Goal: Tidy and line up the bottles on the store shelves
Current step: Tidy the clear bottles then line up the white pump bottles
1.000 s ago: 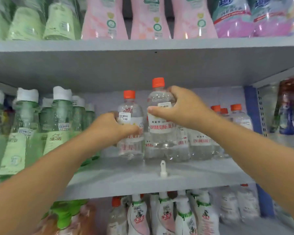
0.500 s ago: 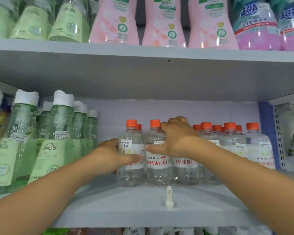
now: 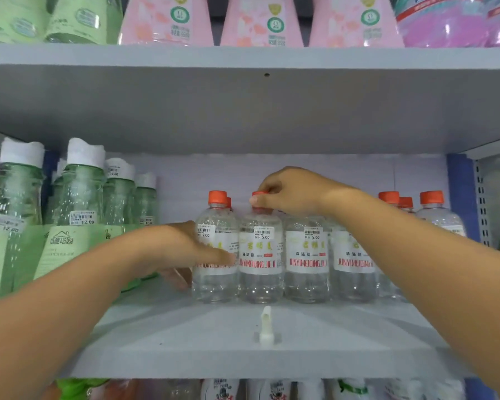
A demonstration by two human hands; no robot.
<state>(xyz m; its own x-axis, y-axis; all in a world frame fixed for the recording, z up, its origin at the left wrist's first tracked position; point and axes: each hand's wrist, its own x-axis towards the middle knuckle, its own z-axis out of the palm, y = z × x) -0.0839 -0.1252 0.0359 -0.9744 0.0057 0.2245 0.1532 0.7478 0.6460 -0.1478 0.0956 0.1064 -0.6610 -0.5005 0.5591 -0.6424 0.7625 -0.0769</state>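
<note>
A row of clear bottles with orange caps and red-lettered white labels stands on the grey middle shelf. My left hand wraps round the leftmost clear bottle, thumb across its label and fingers behind it. Beside it stands the second clear bottle; my right hand pinches its orange cap from above. Two more clear bottles continue the front row to the right, partly behind my right forearm. Further orange-capped bottles stand at the far right.
Tall green bottles with white caps fill the shelf's left side, close to my left forearm. A white plastic peg sticks up near the shelf's front edge. Pink and green bottles line the shelf above; white bottles show below.
The lifted clear bottle has come down into the front row. My right hand has shifted from its body up to its cap. My left hand stays on the leftmost bottle.
</note>
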